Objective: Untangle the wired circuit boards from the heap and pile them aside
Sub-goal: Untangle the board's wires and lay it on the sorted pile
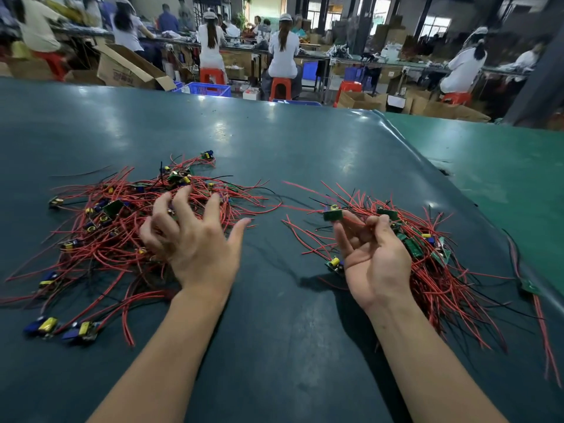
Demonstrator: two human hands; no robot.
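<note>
While a tangled heap (122,227) of red-wired circuit boards sprawls at left on the dark green table (290,154), the left hand (195,239) claws into it, fingers spread. Further right, the right hand (370,254), palm up, seemingly pinches one board (333,214) beside the sorted pile (433,270).

tangled red-wired heap (122,227) left; sorted pile (433,270) right.

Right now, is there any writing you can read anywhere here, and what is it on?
None can be read.
Cardboard box behind the table: dark print on its side, too blurred.
Circuit boards in the heap and the pile: any markings too small.
</note>
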